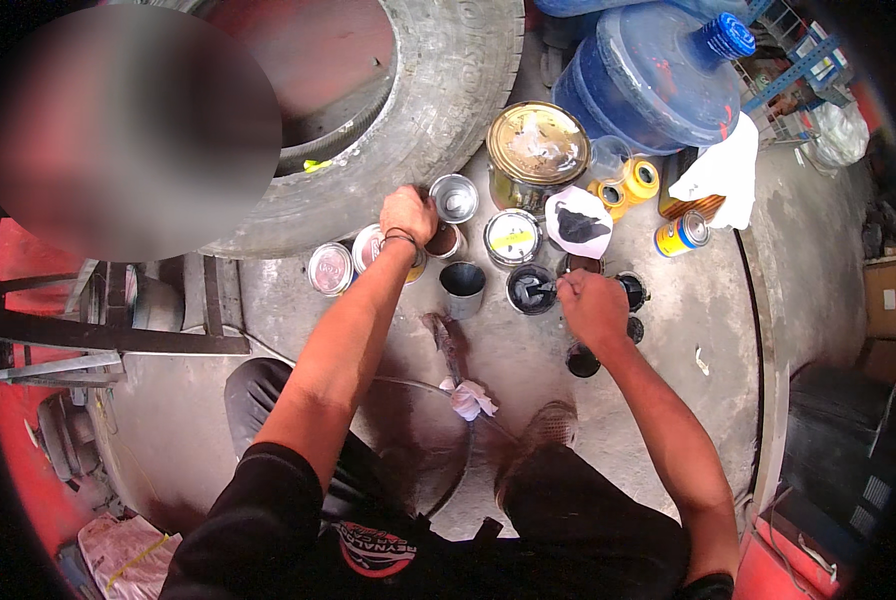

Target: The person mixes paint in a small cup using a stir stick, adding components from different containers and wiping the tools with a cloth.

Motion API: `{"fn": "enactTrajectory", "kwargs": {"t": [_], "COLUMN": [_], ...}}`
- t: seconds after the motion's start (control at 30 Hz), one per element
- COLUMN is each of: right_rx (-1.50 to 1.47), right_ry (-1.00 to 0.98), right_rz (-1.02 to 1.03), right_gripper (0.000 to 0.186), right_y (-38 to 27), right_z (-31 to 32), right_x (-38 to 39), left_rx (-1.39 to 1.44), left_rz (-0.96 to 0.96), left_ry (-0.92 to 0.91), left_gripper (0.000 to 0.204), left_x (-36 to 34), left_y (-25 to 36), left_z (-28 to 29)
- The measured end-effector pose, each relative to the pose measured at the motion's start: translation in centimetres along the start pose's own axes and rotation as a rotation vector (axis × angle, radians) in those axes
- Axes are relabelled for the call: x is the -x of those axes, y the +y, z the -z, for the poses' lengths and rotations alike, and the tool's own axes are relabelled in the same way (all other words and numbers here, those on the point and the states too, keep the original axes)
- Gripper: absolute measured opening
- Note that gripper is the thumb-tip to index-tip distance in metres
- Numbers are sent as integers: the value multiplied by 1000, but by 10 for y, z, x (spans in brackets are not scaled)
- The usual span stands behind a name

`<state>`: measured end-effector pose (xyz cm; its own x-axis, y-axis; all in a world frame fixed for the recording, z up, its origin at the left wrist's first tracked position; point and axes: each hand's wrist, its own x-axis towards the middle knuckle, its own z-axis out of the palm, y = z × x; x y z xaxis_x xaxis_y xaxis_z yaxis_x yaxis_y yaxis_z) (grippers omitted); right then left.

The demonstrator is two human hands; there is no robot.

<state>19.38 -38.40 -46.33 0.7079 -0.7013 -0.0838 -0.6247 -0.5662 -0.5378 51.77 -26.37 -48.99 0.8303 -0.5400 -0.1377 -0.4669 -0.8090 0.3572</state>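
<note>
My right hand (593,308) pinches a small dark flat tool (542,290), its end inside an open can of black paint (524,301). Over a group of small cans on the left, my left hand (410,215) has its fingers curled; whatever they grip is hidden beneath the hand. Next to it are an open silver can (455,199) and a reddish-brown can (448,241). Two pale-lidded cans (330,268) stand to its left, one partly covered by the hand. Between my hands is an open grey can (463,288), with a white-lidded can (513,237) behind the black paint.
A large tyre (448,95) lies at the back left. Behind the cans stand a big gold-lidded can (538,145) and a blue water jug (648,80). Yellow containers (640,180) and a blue-and-yellow can (681,234) are at right. A hose (408,381) and crumpled tissue (471,400) lie between my legs.
</note>
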Motion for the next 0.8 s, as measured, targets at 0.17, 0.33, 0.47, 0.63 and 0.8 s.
{"fn": "enactTrajectory", "kwargs": {"t": [0.17,0.33,0.47,0.63,0.8], "right_rx": [-28,3,10,23,-49], "right_ry": [25,-9,-28,-47,-89], "right_rz": [8,-9,-23,-3,-63], "right_gripper": [26,27,29,33,36], "right_y": [2,5,-6,4,5], "right_z": [0,-1,8,9,4], "right_x": [-2,-4,-3,-3,0], "left_rx": [119,299,472,586,677], "left_rz": [-136,-279,-280,-288,-230], "left_ry": [184,214,156,44,-71], "left_gripper": [22,17,19,11,13], "left_x": [18,59,83,107,129], "left_y": [3,10,6,15,25], "left_z": [13,50,72,79,64]}}
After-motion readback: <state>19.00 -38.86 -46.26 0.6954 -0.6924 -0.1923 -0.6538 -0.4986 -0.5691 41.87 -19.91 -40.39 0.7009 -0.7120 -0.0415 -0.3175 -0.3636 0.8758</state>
